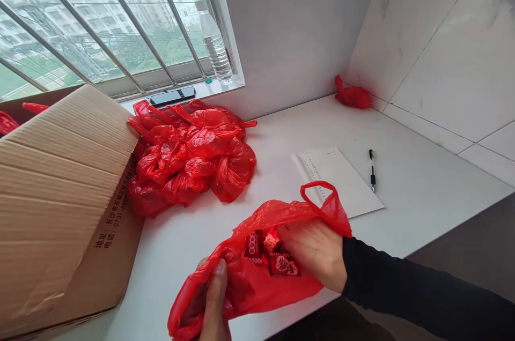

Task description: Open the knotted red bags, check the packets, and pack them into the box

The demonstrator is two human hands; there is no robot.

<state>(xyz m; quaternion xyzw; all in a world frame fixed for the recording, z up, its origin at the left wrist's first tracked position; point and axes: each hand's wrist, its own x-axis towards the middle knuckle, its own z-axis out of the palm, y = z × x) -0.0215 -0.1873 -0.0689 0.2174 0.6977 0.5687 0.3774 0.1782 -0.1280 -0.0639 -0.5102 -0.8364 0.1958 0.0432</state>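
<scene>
A red plastic bag [277, 293] lies stretched at the table's front edge, its mouth facing me. My left hand [215, 293] pinches the bag's left side, thumb on the outside of the film. Reaching into the mouth from the right is my right hand [314, 252], with its fingers hidden inside. Dark red wrapped sweets [285, 264] show in the opening beside those fingers, along with a brighter red wrapped piece [272, 240]. One loop handle [319, 185] of the bag stands up above my right hand.
Several filled red bags [193, 158] are heaped beside an open cardboard box [60, 196] on the left. A notebook [341, 180] and a pen [372, 172] lie to the right. Another red bag [354, 96] sits in the corner. A water bottle [215, 46] and phone [173, 96] rest on the sill.
</scene>
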